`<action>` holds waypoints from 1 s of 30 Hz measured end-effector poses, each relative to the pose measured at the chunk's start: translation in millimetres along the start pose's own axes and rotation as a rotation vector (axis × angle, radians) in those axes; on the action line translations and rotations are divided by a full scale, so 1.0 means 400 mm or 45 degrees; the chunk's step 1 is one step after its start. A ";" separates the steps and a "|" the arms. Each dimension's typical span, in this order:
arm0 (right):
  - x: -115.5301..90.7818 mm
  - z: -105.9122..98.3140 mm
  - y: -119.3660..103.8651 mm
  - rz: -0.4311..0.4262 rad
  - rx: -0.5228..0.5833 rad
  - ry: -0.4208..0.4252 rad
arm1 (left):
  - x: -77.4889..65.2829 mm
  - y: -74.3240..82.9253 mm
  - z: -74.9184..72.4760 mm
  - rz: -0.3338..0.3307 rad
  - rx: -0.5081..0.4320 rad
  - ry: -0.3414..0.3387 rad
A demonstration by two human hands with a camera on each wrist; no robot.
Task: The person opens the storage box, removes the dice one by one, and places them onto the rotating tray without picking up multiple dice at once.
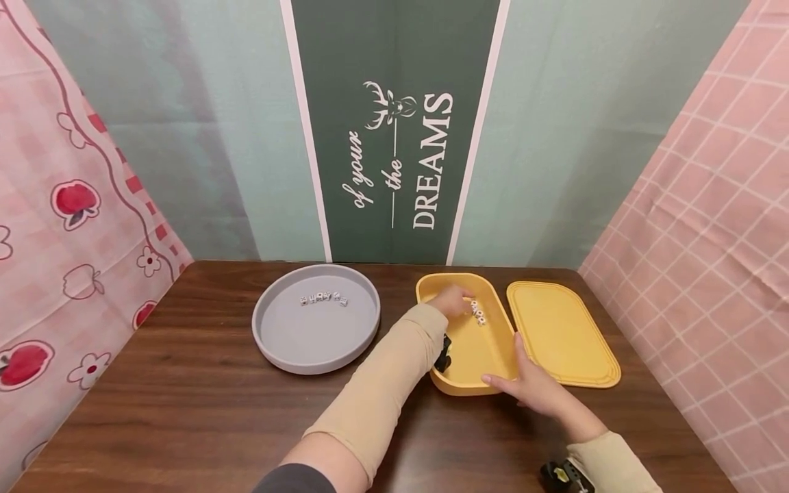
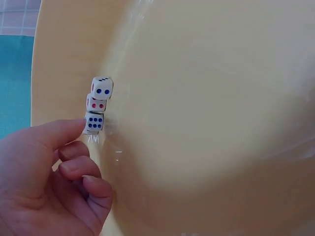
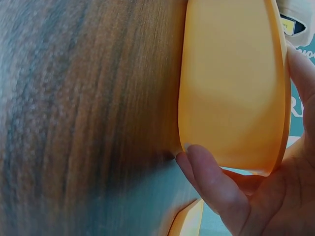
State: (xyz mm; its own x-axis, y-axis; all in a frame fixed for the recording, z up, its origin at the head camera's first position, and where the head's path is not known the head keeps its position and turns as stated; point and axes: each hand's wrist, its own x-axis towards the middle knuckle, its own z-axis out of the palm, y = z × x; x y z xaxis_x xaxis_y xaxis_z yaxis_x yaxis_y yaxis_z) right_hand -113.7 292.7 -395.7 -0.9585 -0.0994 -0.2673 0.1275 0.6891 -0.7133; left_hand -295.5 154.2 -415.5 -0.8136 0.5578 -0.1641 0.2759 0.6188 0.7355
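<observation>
Inside a yellow rectangular box [image 1: 487,356], my left hand [image 1: 453,300] reaches over the left rim. Its fingertips pinch at the end of a short row of white dice [image 2: 102,88], which stand along the box wall with blue and red pips; in the left wrist view the hand [image 2: 59,182] has its other fingers curled below. The far side of the pinched die is hidden. My right hand [image 1: 535,383] grips the box's near right corner, thumb at the rim and fingers round the outside, as the right wrist view also shows.
A round grey tray [image 1: 317,339] stands to the left with a curved row of several small white dice [image 1: 323,298] in it. The flat yellow lid [image 1: 561,329] lies right of the box on the wooden table [image 1: 203,383]. Hung cloths surround the table's back and sides.
</observation>
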 end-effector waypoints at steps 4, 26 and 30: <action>-0.002 0.000 0.001 0.004 0.004 -0.009 | -0.006 -0.001 0.002 0.015 0.098 -0.032; 0.000 -0.001 -0.007 0.014 -0.022 0.000 | 0.013 -0.021 0.002 -0.010 0.113 -0.024; 0.002 -0.001 -0.004 0.016 -0.017 -0.002 | 0.014 -0.017 0.003 0.011 0.123 -0.012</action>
State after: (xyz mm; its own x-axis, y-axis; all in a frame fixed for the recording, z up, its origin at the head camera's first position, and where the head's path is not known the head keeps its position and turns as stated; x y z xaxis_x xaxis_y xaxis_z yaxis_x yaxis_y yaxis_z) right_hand -114.6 292.0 -394.5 -0.9563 -0.0921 -0.2774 0.1361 0.6996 -0.7015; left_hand -301.1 153.6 -422.3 -0.8062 0.5683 -0.1648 0.3312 0.6642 0.6702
